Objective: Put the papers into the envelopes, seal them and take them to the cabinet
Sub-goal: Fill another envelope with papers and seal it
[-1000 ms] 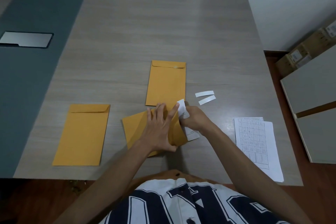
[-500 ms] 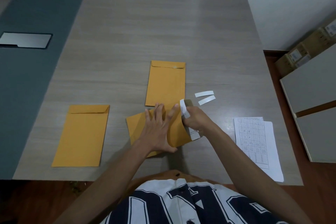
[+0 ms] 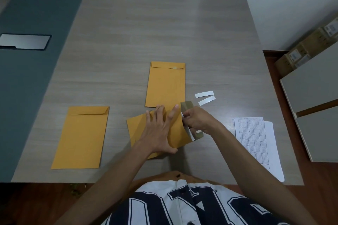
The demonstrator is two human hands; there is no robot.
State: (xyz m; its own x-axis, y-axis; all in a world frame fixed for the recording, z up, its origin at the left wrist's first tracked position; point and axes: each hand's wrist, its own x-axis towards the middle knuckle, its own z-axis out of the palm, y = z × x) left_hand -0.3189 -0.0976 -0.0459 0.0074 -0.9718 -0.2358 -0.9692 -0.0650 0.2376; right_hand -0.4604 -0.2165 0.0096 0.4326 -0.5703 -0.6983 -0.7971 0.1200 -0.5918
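Wood-grain tabletop (image 3: 164, 23) stretches away from my chest, its near edge just above my navy-and-white shirt (image 3: 182, 204). Nearest on my right lie the printed papers (image 3: 256, 142), a gridded sheet on top of a plain one, reaching the table's near edge. Straight ahead, my left hand (image 3: 157, 133) lies flat with fingers spread, pressing down on the tilted envelope (image 3: 139, 128). My right hand (image 3: 197, 120) is curled at that envelope's open end, pinching the white release strip (image 3: 188, 131) where it comes off the raised flap (image 3: 187, 106). To the left a second envelope (image 3: 82, 137) lies flat, flap folded down. Beyond my hands a third envelope (image 3: 166, 86) lies with its flap folded down, its near edge under my left fingertips. Two peeled white strips (image 3: 204, 97) rest just beside it on the right. Farther left runs a grey-blue panel (image 3: 27, 78) with a metal cover plate (image 3: 23, 41). Off the table's right edge stand a pale cabinet (image 3: 314, 100) and cardboard boxes (image 3: 307, 47) against the white wall (image 3: 283, 5).
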